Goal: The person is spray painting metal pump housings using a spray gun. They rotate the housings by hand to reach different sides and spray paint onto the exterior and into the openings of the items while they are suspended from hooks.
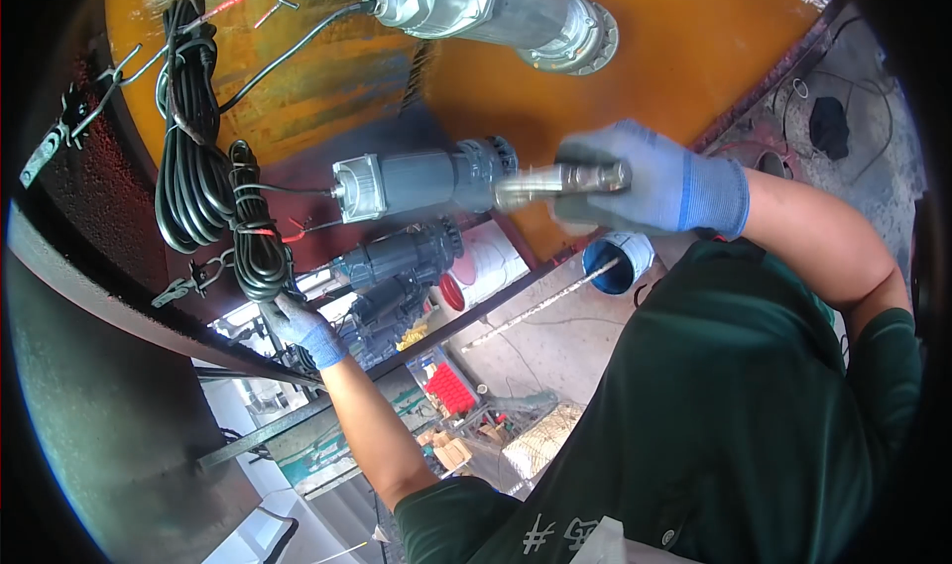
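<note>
My right hand (645, 179), in a blue and grey glove, is closed around a silver metal tool (545, 183) with a short round barrel. Motion smears the tool, so its exact kind is unclear. Its barrel points left at the flanged end of a grey cylindrical motor-like unit (421, 182), and I cannot tell whether they touch. My gloved left hand (300, 328) grips the lower end of a coiled black cable (260, 257), its fingers partly hidden. A larger cable coil (190, 172) hangs beside it, tied with wire.
A silver cylindrical unit (496, 14) hangs above the grey one, with darker units (402, 252) below. Metal hooks (69, 133) stick out from a curved dark frame (149, 316) on the left. A blue-lined bucket (620, 262) with a rod stands behind my right hand. Orange-brown panels (674, 49) form the backdrop.
</note>
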Demonstrator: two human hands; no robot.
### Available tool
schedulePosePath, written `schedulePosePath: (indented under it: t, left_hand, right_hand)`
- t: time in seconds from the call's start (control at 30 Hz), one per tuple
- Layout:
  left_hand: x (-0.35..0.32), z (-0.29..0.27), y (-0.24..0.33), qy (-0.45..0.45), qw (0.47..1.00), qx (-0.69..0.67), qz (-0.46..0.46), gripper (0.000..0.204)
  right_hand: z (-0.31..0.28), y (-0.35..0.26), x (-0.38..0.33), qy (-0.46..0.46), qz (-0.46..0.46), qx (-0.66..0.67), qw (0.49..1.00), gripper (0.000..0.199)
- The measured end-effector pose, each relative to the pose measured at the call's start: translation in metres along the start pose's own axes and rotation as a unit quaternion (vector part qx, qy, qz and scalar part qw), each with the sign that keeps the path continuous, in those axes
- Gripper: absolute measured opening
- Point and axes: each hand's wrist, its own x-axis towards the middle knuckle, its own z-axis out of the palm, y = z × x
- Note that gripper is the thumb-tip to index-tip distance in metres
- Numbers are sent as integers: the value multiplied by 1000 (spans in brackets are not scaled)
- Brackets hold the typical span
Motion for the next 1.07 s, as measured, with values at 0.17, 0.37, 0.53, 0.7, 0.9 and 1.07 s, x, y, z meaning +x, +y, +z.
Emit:
schedulePosePath:
  t: [0.17,0.37,0.53,0.7,0.9,1.07]
  left_hand:
    - [0,-14,-32,20,997,18,-67,43]
    - [-4,-7,-37,72,992,-49,-88,45]
    - [0,-9,-38,48,991,-80,-101,53]
    - [-2,-4,-28,47,987,-123,-93,53]
    - [-5,2,-9,0,988,-144,-62,53]
    - [1,-4,-34,24,987,-136,-87,59]
  right_hand:
    - [0,0,-3,37,3,39,999,37]
    - [5,17,-16,-16,-5,52,999,33]
    - [2,29,-27,-107,75,-83,988,36]
    - [-6,34,-26,61,106,-16,992,36]
    - [-6,41,-32,-25,61,-15,998,36]
    - [-14,52,-34,75,94,36,992,33]
